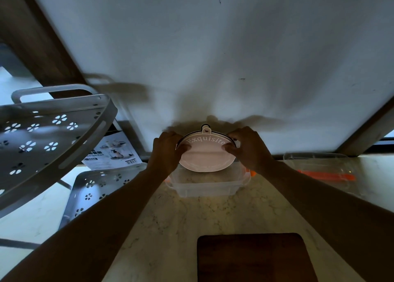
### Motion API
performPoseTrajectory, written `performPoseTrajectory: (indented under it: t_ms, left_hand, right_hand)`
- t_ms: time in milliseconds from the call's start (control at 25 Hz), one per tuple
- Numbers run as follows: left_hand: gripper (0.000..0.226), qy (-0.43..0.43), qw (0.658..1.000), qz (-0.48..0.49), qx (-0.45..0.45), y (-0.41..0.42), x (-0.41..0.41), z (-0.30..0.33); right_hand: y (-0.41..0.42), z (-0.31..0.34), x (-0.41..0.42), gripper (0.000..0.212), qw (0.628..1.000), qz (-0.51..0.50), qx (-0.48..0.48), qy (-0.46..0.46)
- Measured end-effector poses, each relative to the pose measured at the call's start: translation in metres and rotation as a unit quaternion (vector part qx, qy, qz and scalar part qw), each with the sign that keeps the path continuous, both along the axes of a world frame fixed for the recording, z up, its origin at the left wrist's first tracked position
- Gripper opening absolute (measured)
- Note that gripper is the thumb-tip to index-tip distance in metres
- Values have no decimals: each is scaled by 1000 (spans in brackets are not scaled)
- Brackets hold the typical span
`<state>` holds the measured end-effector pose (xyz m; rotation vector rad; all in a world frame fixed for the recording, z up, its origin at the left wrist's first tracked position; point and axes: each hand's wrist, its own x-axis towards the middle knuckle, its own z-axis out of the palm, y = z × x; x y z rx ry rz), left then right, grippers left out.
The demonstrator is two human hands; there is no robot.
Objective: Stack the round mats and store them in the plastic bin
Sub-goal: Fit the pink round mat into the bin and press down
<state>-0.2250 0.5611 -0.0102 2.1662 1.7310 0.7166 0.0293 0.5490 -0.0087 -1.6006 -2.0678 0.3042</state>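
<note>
A stack of round mats (206,156), the top one pale pink with the word "Exquisite" and a small hanging tab, is held tilted over the clear plastic bin (204,189). My left hand (165,151) grips the stack's left edge, and my right hand (248,148) grips its right edge. A dark mat edge shows behind the pink one. The lower rim of the stack dips into the bin's open top. The bin stands on the marble counter against the white wall.
A clear lid with orange clips (324,173) lies on the counter to the right of the bin. A dark wooden board (254,258) lies near the front edge. A grey perforated tiered rack (47,141) and a printed box (113,150) stand at the left.
</note>
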Motion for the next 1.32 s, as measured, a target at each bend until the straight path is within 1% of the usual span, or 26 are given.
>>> performPoseTrajectory:
  t_ms: [120, 200, 320, 400, 520, 600, 680, 760, 920, 1120, 1240, 1320]
  left_hand:
    - [25, 2, 1000, -4, 12, -1, 1, 6]
    - [25, 7, 1000, -2, 18, 0, 2, 7]
    - [28, 82, 996, -31, 2, 3, 4, 4]
    - [29, 85, 996, -33, 1, 5, 3, 3]
    - [28, 66, 997, -27, 33, 6, -3, 4]
    - [28, 83, 995, -29, 40, 4, -8, 1]
    - [27, 109, 993, -32, 27, 2, -8, -3]
    - [25, 99, 994, -33, 26, 4, -7, -4]
    - [20, 47, 997, -33, 59, 6, -9, -2]
    - [22, 89, 995, -43, -2, 14, -7, 0]
    - [22, 62, 997, -39, 14, 15, -9, 2]
    - [21, 60, 997, -39, 27, 14, -11, 2]
  right_hand:
    - [-2, 6, 2, 19, 999, -5, 10, 39]
    - [-1, 5, 2, 19, 999, -10, 16, 43]
    - [-2, -2, -4, 20, 1000, -16, -9, 23]
    - [2, -1, -5, 19, 999, -26, -7, 30]
    - [4, 3, -7, 19, 997, -45, 15, 57]
    - [1, 2, -8, 20, 997, -47, 17, 60]
    - [-4, -1, -12, 18, 997, -43, 9, 57]
    - [-3, 0, -14, 16, 997, -42, 13, 56]
    - [1, -1, -9, 20, 996, -44, 32, 67]
    - [3, -8, -11, 16, 998, -57, 8, 34]
    - [6, -6, -7, 16, 998, -48, 20, 32]
    - [5, -5, -5, 17, 998, -46, 30, 26]
